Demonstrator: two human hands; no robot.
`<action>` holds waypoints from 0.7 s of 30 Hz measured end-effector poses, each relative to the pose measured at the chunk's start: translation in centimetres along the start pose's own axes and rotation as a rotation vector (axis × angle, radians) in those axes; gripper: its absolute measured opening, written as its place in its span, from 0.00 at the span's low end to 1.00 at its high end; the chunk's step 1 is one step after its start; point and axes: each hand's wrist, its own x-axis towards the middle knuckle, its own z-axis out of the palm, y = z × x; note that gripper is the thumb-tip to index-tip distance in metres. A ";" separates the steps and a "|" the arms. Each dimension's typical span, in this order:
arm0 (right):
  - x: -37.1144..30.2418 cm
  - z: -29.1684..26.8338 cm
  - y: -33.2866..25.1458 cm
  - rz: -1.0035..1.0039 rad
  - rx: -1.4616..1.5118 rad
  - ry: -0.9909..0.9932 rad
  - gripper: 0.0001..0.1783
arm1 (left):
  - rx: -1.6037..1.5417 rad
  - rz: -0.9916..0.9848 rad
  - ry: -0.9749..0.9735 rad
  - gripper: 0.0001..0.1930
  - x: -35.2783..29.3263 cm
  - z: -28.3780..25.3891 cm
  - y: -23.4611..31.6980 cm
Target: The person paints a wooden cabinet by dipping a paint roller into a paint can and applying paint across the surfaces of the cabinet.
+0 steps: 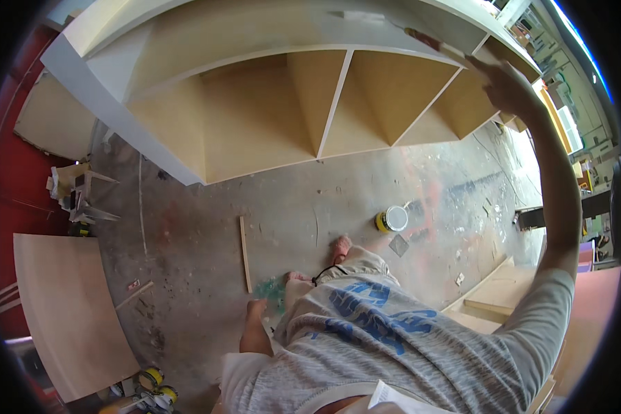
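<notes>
My right hand (507, 86) is closed around the handle of a small paint roller (424, 38), arm stretched out at the far right. The white roller head (363, 15) rests against the upper inner surface of a large wooden shelf unit (269, 117). White paint covers the unit's outer edges and part of that upper surface. Its lower compartments show bare wood. Down beside my body is my left hand (257, 307), small in view. Its fingers do not show clearly, and nothing is seen in it.
On the floor stands a paint can (396, 218) with a white top, near my bare feet, beside a grey square piece (399, 245). A thin wood strip (245, 254) lies to the left. A curved panel (76, 310), small stool (90, 193) and more cans (152, 378) are at left.
</notes>
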 end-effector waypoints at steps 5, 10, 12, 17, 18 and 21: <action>10.4 4.1 -2.9 -0.108 0.034 0.154 0.36 | -0.126 0.080 -0.067 0.13 1.8 -1.0 -3.6; 21.6 7.2 -4.9 -0.109 0.000 0.147 0.32 | -0.165 -0.006 0.075 0.12 1.1 0.2 -4.1; 24.9 8.3 -4.8 -0.095 -0.285 0.009 0.24 | -0.289 -0.075 -0.015 0.13 1.2 0.9 -4.6; 35.4 10.6 -3.8 -0.058 -0.172 0.099 0.24 | -0.206 -0.085 -0.106 0.19 0.4 2.0 -4.0; 37.3 11.2 -3.6 -0.045 -0.144 0.102 0.25 | -0.582 -0.313 0.001 0.17 -0.5 2.9 -3.3; 41.1 12.4 -2.7 0.029 -0.051 0.093 0.25 | -0.690 -0.388 0.068 0.15 -1.6 3.5 1.0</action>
